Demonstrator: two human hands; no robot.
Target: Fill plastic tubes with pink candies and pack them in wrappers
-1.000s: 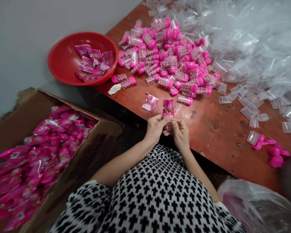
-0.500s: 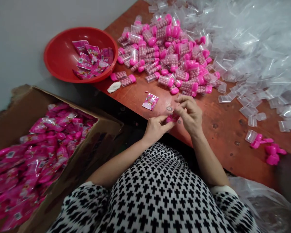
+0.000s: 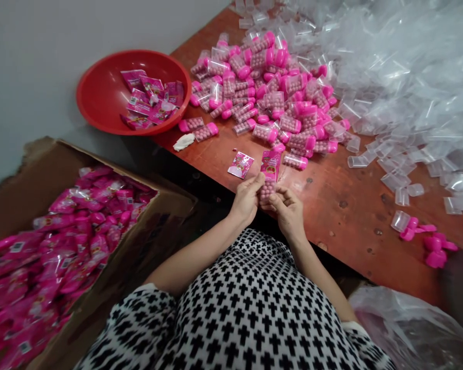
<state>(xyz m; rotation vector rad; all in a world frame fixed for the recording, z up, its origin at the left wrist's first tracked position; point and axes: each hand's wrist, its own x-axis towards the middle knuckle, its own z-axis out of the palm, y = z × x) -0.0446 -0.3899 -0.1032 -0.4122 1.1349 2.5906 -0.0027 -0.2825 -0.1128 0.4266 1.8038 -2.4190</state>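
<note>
Left hand (image 3: 247,200), right hand (image 3: 288,213), both pinched on one pink packet (image 3: 270,165); finished packets (image 3: 75,236) fill the cardboard carton (image 3: 173,210), capped bead tubes (image 3: 262,87) remain heaped.

Pink candy tube (image 3: 267,191) upright, pink sachet (image 3: 270,165) at top
</note>
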